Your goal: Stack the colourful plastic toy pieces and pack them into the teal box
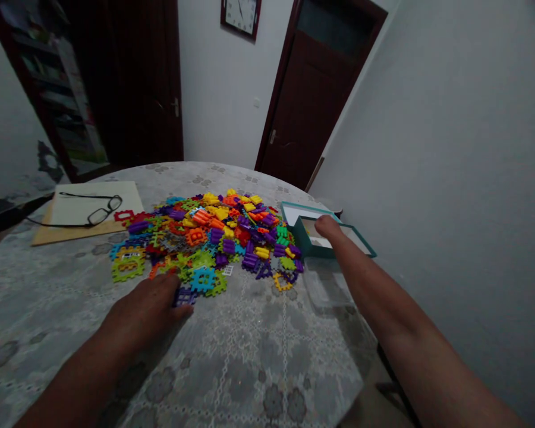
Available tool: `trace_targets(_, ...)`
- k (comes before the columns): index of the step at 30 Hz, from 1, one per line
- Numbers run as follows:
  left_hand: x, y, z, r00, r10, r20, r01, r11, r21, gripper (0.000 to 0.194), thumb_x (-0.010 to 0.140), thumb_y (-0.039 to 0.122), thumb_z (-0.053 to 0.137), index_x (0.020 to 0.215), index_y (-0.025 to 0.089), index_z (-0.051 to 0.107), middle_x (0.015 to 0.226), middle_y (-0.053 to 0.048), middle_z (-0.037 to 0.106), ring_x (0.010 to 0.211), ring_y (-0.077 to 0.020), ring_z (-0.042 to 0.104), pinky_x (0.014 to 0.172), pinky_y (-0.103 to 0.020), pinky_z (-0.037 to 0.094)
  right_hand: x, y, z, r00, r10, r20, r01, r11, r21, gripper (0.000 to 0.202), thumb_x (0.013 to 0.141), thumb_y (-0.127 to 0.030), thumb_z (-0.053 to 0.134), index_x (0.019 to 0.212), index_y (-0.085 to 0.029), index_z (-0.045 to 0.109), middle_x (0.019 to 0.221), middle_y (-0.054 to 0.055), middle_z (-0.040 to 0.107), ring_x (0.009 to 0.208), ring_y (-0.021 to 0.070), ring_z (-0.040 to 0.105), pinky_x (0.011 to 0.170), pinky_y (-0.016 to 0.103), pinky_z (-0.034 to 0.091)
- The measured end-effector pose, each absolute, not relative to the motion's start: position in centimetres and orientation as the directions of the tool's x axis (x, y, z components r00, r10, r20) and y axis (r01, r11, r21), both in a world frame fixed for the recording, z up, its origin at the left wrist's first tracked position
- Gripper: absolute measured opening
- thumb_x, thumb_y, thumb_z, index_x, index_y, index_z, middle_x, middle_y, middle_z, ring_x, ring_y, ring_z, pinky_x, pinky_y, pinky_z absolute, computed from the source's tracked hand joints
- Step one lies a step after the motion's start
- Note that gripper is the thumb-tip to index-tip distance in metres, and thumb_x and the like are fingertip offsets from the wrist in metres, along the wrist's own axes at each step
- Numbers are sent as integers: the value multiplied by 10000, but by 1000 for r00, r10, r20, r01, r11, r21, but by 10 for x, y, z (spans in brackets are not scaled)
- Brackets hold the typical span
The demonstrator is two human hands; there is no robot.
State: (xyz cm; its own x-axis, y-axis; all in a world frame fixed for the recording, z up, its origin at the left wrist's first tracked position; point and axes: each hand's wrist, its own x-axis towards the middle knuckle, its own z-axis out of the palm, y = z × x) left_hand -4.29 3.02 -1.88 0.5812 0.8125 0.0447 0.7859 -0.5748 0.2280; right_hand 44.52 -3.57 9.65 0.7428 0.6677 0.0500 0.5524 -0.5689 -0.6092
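My left hand [154, 300] rests at the near edge of a pile of plastic building pieces [205, 238]. Its thumb and fingers are apart, with a purple lattice piece [186, 296] lying between them; whether it is gripped does not show. Beside it lie a blue toothed piece [203, 278] and several lime-green ones. My right arm stretches out to the right, and my right hand [327, 226] dips over the near wall of a teal box [314, 248]. Its fingers are hidden inside, so what they touch cannot be seen.
A round table with a patterned grey cloth [249, 356] bears everything. Eyeglasses [100, 215] sit on paper [78, 202] at the left. A clear plastic tray [327, 285] is in front of the box. A white wall [450, 148] rises close on the right.
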Motion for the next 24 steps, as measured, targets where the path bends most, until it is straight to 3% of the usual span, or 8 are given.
trace_targets(3,-40,21,-7,575,818,1,795,-559,236,244,866,472,750,963,250,717,1066,-154,805,994,-385,770,775,-431,560,416,-45,108,705,672,226,657,-499,-566,337,1117,-180,523,1339,-125,771,1498,216,718,1512,346,573,1252,378,427)
trace_targets(6,-36,13,6,589,808,-14,783,-567,255,217,868,419,780,986,256,700,1169,-156,802,1068,-363,766,845,-415,573,361,-59,98,440,814,380,849,-239,-471,341,1111,-276,542,1341,-198,781,1386,153,781,1341,339,669,1204,412,476)
trace_targets(9,-33,9,13,568,823,-25,791,-537,292,265,865,388,802,1070,247,711,1196,-157,799,1085,-358,767,887,-418,583,291,-75,67,122,945,303,889,31,-457,284,1087,-320,613,1299,-254,789,1303,118,798,1226,322,719,1131,423,538)
trace_targets(12,-32,5,17,557,829,-55,801,-518,301,273,870,370,824,1084,234,726,1189,-156,799,1083,-360,773,901,-414,587,231,-78,28,-78,957,280,852,210,-480,341,1083,-326,642,1403,-248,732,1357,140,761,1191,311,730,1089,429,576)
trace_targets(16,-30,2,19,541,837,-88,818,-498,289,323,884,348,849,1149,207,728,1223,-162,792,1133,-362,776,939,-394,586,190,-64,-13,-73,966,249,883,179,-434,472,1090,-351,658,1533,-189,647,1503,213,680,1367,358,671,1143,473,564)
trace_targets(19,-29,2,18,544,833,-103,814,-493,309,395,885,307,859,1232,196,708,1322,-163,765,1223,-347,754,1007,-376,577,181,-57,-30,-7,971,238,906,107,-410,531,1077,-348,680,1579,-192,611,1501,208,679,1374,361,667,1139,483,562)
trace_targets(24,-31,3,15,553,826,-110,802,-492,340,471,895,290,869,1314,196,674,1432,-172,706,1347,-340,690,1110,-378,541,187,-57,-44,12,948,318,822,172,-544,456,996,-332,738,1430,-200,690,1365,161,751,1278,326,711,1093,440,564)
